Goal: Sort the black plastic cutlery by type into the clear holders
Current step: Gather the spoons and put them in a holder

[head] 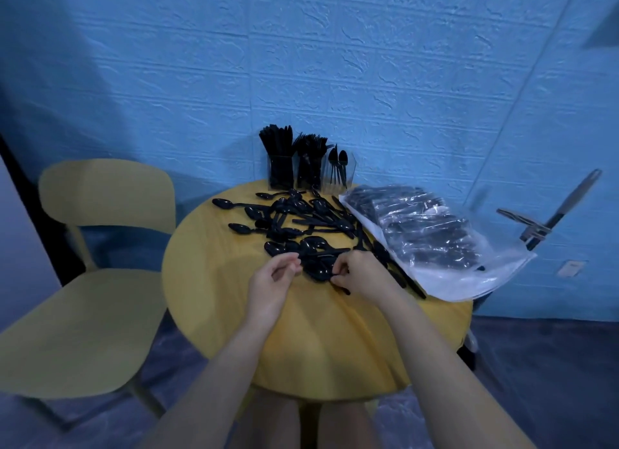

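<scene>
A round yellow counter [214, 301] stands against a blue wall [335, 63] with an embossed brick pattern. To its left sits a pale yellow chair [83, 331] with a curved backrest, its seat turned toward the counter. On the counter's right side lies a clear plastic bag [445, 247], hanging partly over the edge. Farther right, a dark metal stand [552, 214] leans near the wall, blurred. A white wall socket [571, 268] sits low on the wall. The floor [552, 381] is dark.
</scene>
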The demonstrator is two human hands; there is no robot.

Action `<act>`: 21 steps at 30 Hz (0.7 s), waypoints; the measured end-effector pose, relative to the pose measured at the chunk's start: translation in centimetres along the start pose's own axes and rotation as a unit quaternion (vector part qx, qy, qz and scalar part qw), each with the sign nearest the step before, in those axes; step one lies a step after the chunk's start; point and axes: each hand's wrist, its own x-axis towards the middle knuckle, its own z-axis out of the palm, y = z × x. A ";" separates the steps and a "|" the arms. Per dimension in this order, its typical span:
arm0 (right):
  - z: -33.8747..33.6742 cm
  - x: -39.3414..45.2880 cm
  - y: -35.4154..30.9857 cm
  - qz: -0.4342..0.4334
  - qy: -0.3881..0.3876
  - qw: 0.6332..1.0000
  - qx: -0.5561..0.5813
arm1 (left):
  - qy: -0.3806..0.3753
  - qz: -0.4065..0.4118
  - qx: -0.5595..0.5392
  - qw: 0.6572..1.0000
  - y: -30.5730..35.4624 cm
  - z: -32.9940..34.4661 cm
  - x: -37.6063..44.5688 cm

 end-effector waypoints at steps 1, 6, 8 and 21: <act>-0.3 0.0 -0.1 0.009 0.022 0.999 0.031 | 0.002 -0.007 -0.031 1.000 0.1 0.0 0.0; -0.9 0.6 -2.2 0.031 0.073 0.956 0.283 | -0.046 -0.035 -0.148 0.987 0.8 -0.2 -0.1; -0.6 0.8 -3.6 0.023 0.044 0.933 0.357 | -0.074 -0.052 -0.154 0.984 0.9 -0.1 -0.1; 2.8 4.5 -1.8 -0.057 0.135 0.989 0.018 | 0.025 -0.085 -0.209 0.974 0.7 -0.7 0.6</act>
